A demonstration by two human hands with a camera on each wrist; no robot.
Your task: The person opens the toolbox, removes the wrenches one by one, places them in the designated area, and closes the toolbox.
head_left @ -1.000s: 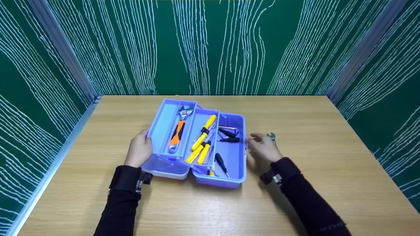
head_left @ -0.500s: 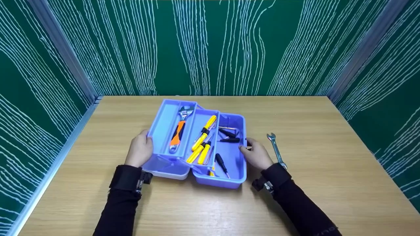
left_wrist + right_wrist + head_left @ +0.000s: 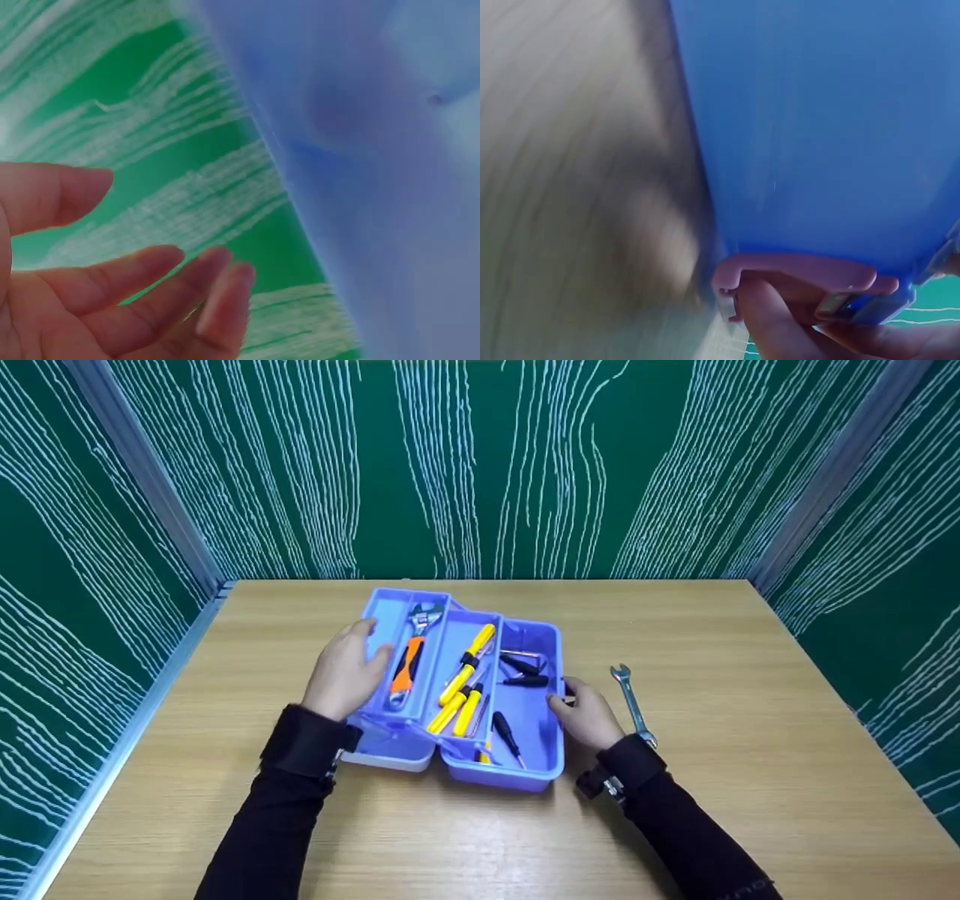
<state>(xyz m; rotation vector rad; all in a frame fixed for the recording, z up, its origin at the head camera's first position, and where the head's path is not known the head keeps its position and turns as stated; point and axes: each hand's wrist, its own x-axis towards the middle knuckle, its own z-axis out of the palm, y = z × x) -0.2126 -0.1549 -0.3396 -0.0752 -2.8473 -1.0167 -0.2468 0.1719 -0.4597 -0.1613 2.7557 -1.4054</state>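
A blue-violet toolbox [image 3: 538, 727] stands unfolded on the table, its trays spread to the left. My left hand [image 3: 346, 671], fingers apart and holding nothing, overlaps the left tray beside an adjustable wrench [image 3: 409, 660] with an orange and black handle. In the left wrist view, its spread fingers [image 3: 150, 270] show apart from the box wall. With the thumb over the rim, my right hand [image 3: 589, 715] grips the box's right wall. In the right wrist view, its fingers [image 3: 776, 322] lie at a pink latch [image 3: 810, 268] on that wall.
Yellow-handled screwdrivers [image 3: 469, 664] fill the middle tray, and black-handled tools [image 3: 505, 729] lie in the deep compartment. A double open-ended wrench [image 3: 634, 705] lies on the wooden table [image 3: 750, 780], right of the box. Green walls with white lines [image 3: 555, 472] enclose the table.
My right hand has moved left from near the wrench onto the box's right wall. My left hand has let go of the tray's left edge and moved up and right over the tray.
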